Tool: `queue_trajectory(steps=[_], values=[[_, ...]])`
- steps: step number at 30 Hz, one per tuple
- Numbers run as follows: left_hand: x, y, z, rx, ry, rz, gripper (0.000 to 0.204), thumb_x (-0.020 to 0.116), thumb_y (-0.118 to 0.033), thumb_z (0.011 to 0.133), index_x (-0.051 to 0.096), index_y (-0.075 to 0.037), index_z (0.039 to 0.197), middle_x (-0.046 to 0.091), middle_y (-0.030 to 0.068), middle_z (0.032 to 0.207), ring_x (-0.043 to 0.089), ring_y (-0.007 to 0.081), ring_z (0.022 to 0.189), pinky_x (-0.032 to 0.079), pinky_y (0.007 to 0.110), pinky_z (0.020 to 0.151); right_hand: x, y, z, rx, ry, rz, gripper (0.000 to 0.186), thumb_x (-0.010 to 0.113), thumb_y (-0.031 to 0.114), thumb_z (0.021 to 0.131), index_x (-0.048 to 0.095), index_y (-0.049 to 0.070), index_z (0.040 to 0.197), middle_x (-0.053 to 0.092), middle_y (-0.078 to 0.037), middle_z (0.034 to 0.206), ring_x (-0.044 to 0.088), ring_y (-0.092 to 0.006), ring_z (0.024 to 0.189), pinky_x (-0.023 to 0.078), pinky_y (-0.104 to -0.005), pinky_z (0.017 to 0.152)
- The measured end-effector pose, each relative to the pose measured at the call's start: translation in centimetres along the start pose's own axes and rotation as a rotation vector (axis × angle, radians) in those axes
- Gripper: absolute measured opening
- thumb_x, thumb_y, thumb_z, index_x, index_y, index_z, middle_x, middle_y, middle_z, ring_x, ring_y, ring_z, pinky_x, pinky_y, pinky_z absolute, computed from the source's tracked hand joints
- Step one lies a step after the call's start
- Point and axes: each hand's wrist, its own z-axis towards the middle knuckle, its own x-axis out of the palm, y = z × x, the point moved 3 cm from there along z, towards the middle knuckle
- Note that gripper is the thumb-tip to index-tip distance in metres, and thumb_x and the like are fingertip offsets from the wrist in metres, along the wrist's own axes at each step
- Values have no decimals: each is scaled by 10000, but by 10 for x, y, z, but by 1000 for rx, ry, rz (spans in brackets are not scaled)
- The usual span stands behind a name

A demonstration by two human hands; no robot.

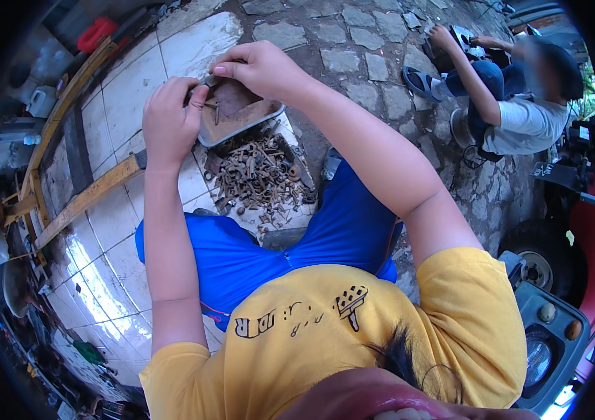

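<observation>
My left hand (170,119) and my right hand (266,70) come together over a shallow tray. Both are closed, with fingertips pinched around a small greyish piece (210,80). Its kind is too small and too covered to tell. Under them the pale-rimmed tray (231,129) has a brownish, dirty bottom. A thin bolt-like piece (217,110) shows inside it, below my fingers. Closer to my knees, a heap of rusty bolts, nuts and other small metal parts (259,171) is spread over the white tiles, touching or close to the tray's near edge.
A yellow metal frame (91,199) lies on the tiled floor (112,231) at left. A red item (96,33) is at the far left. On the stone paving at right a co-worker (532,119) sits with hands at a dark part. A red vehicle (594,238) stands at the right edge.
</observation>
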Motion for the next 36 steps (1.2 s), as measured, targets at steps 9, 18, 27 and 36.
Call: queue_trajectory(steps=[9, 18, 27, 36], values=[[18, 36, -8, -567, 165, -702, 424, 535, -414, 1108, 614, -50, 905, 564, 17, 766, 555, 184, 711, 469, 351, 745, 7, 15, -7, -395, 52, -176, 247, 758, 203, 980, 776, 19, 1144, 793, -118, 960, 733, -166, 864, 577, -340, 805], [7, 7, -2, -78, 101, 112, 438, 545, -431, 1105, 642, -43, 924, 578, 93, 735, 587, 222, 721, 476, 378, 753, 11, -11, -6, 316, 84, 289, 284, 767, 236, 973, 769, 23, 1159, 789, -120, 961, 734, -182, 850, 572, -363, 763], [16, 24, -11, -540, 241, -730, 461, 532, -470, 1111, 604, -77, 880, 541, 30, 763, 542, 189, 700, 491, 351, 802, -2, 9, -6, -371, 23, -140, 240, 759, 267, 976, 794, 101, 1146, 785, -126, 980, 744, -241, 838, 570, -368, 759], [20, 41, -9, -642, 177, -697, 396, 523, -373, 1118, 642, -36, 948, 556, 38, 737, 543, 208, 659, 469, 363, 755, 10, 4, -5, 50, 76, 37, 190, 749, 230, 975, 800, 98, 1103, 784, -132, 988, 751, -277, 860, 579, -386, 769]])
